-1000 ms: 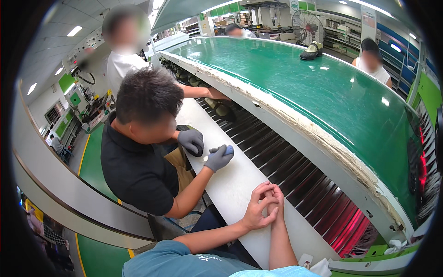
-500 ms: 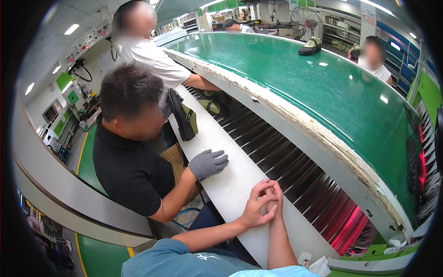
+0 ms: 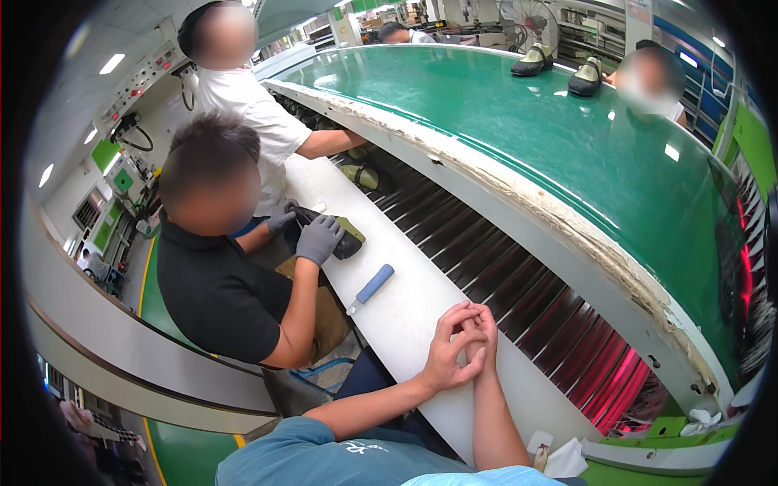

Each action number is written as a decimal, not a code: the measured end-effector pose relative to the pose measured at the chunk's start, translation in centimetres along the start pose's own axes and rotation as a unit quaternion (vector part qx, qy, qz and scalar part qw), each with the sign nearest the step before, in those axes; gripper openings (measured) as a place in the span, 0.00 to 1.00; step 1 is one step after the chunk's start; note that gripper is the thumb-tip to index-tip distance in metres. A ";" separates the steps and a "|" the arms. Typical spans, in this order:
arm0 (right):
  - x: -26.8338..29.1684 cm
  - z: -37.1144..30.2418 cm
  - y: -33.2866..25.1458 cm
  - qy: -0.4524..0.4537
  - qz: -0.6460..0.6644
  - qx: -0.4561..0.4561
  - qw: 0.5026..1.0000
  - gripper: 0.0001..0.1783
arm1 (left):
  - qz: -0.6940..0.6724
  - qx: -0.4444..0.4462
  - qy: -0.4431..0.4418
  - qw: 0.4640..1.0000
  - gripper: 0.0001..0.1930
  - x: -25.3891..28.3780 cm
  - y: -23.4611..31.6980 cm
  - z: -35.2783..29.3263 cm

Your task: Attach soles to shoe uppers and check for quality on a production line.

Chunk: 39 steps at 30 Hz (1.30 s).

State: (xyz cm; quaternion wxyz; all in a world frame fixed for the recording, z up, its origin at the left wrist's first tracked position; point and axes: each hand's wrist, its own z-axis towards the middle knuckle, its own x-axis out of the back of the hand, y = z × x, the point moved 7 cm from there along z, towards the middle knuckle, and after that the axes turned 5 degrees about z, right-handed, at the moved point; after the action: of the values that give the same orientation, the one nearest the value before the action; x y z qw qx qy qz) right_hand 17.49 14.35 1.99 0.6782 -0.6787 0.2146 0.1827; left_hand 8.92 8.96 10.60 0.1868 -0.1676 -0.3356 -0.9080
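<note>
My left hand and my right hand are clasped together above the white ledge, fingers folded into each other, and no object shows between them. A blue-handled tool with a short pale blade lies on the ledge, apart from my hands and to their left. Beyond it, a co-worker in a black shirt has two grey-gloved hands on a black and olive shoe, held low at the ledge. The kind of blade is too small to tell.
A dark roller conveyor runs beside the ledge, lit red at its near end, with an olive shoe farther along. Above it stretches a green belt carrying two shoes. A person in white reaches under the belt's edge. White crumpled cloth lies near me.
The co-worker has lowered the shoe and now has both gloves on it. The blue-handled tool has appeared on the ledge. A second shoe stands on the green belt. My hands stay clasped.
</note>
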 end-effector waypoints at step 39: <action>1.8 0.4 2.2 -0.036 -0.027 0.026 0.999 0.15 | 0.052 -0.001 0.009 0.999 0.13 -0.5 0.2 -0.3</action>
State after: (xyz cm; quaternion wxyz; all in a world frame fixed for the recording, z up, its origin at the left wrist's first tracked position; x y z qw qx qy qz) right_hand 17.83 14.68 -0.81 0.7075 -0.6596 0.1758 0.1831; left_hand 9.37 8.73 10.28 0.2366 -0.1764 -0.3235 -0.8990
